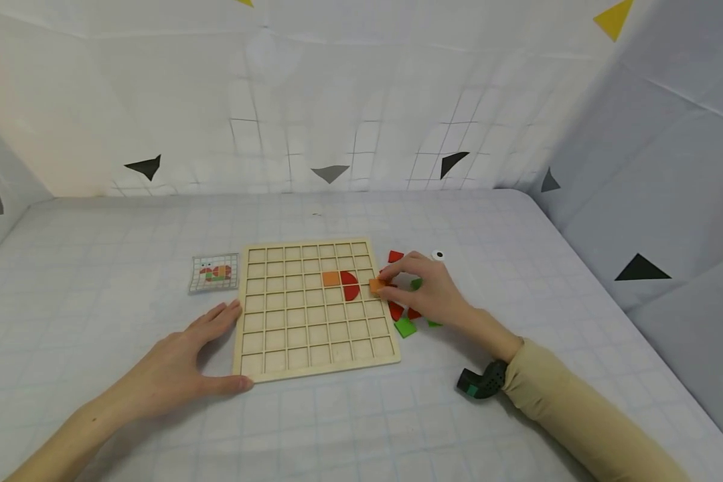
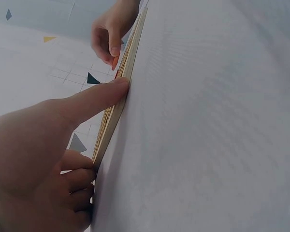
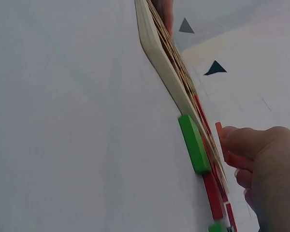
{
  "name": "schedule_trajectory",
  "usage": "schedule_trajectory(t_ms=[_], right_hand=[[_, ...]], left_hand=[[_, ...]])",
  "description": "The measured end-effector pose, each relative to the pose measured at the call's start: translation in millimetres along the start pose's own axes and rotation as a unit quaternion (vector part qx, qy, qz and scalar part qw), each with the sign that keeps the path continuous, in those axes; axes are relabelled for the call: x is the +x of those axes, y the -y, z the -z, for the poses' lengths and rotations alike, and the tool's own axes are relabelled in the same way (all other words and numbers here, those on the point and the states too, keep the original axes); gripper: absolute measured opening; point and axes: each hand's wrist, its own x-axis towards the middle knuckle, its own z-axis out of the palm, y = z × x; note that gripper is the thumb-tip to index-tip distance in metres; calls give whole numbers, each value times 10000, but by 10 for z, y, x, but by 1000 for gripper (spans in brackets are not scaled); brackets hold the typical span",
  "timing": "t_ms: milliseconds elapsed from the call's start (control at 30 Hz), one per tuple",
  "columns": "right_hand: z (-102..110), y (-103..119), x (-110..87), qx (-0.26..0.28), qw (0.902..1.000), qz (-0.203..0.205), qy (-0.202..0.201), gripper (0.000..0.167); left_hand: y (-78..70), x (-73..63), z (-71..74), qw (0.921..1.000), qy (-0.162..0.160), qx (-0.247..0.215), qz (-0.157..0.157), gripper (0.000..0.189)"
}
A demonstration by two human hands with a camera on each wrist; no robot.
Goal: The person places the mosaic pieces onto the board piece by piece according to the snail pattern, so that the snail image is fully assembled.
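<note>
My right hand (image 1: pixel 426 286) pinches an orange square tile (image 1: pixel 376 286) between thumb and fingers, over the right edge of a wooden grid board (image 1: pixel 320 369). In the right wrist view the orange tile (image 3: pixel 221 135) stands above the board's rim. On the board lie another orange square (image 1: pixel 331 278) and two red quarter-circle pieces (image 1: pixel 351 292), next to each other in the upper right part. My left hand (image 1: pixel 177 365) rests at the board's left side, thumb at the near left corner and fingertips along the left edge.
Left of the board lies a small pattern card (image 1: pixel 214 272) with a coloured picture on a grid. Several red and green pieces, among them a green square (image 1: pixel 406 327), lie right of the board, partly under my right hand. Beyond them is a white eye piece (image 1: pixel 438 255).
</note>
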Motion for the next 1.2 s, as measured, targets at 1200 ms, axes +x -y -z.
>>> schedule_trajectory(t_ms=[1200], right_hand=[[-484, 248, 293, 47, 9985, 452, 288, 23]], left_hand=[[-12, -10, -10, 10000, -61, 6, -13, 116]])
